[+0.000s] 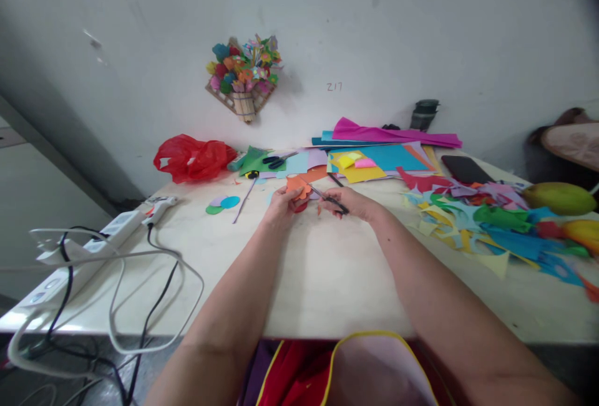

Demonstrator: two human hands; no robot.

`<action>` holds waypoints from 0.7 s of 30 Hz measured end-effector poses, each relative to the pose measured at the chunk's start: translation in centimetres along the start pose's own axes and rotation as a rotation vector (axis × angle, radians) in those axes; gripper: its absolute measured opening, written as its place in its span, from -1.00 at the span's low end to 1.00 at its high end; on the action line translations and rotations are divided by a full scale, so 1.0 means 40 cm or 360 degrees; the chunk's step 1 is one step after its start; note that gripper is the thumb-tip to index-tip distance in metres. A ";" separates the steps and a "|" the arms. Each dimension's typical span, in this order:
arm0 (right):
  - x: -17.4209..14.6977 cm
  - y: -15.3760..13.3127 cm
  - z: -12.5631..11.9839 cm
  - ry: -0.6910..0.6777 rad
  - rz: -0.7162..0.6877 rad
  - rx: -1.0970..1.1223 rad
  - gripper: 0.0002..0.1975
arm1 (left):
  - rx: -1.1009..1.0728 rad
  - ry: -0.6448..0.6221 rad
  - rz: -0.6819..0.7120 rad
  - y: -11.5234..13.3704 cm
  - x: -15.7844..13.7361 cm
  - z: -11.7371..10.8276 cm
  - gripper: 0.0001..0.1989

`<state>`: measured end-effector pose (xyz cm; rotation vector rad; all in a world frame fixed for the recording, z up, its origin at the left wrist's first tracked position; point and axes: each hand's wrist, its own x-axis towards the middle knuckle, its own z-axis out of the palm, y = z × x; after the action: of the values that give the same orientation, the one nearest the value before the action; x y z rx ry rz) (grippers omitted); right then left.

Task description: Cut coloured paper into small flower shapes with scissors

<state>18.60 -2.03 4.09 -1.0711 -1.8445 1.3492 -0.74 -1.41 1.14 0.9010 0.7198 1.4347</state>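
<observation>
My left hand (282, 204) holds a piece of orange paper (298, 186) above the pale table (327, 275), with something red showing under it. My right hand (350, 201) grips black-handled scissors (327, 198), whose blades point left into the orange paper. Both hands meet over the far middle of the table.
A stack of coloured paper sheets (374, 159) and a second pair of scissors (277, 160) lie behind the hands. Paper scraps (486, 225) and a black phone (465, 169) are right. A red plastic bag (191, 158), paper circles (223, 204) and a power strip with cables (88, 250) are left.
</observation>
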 end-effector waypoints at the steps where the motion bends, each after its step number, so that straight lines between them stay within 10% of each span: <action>1: 0.001 0.001 0.000 -0.0003 -0.0007 0.0005 -0.79 | 0.0002 0.0005 0.0001 0.000 0.000 0.000 -0.73; 21: 0.014 0.022 -0.010 -0.0096 -0.0084 0.0022 -0.69 | -0.0024 0.0004 -0.0004 0.003 0.000 -0.005 -0.74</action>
<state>18.88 -1.23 3.37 -0.9778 -1.8909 1.3749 -0.98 -1.40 1.13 0.8864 0.7105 1.4375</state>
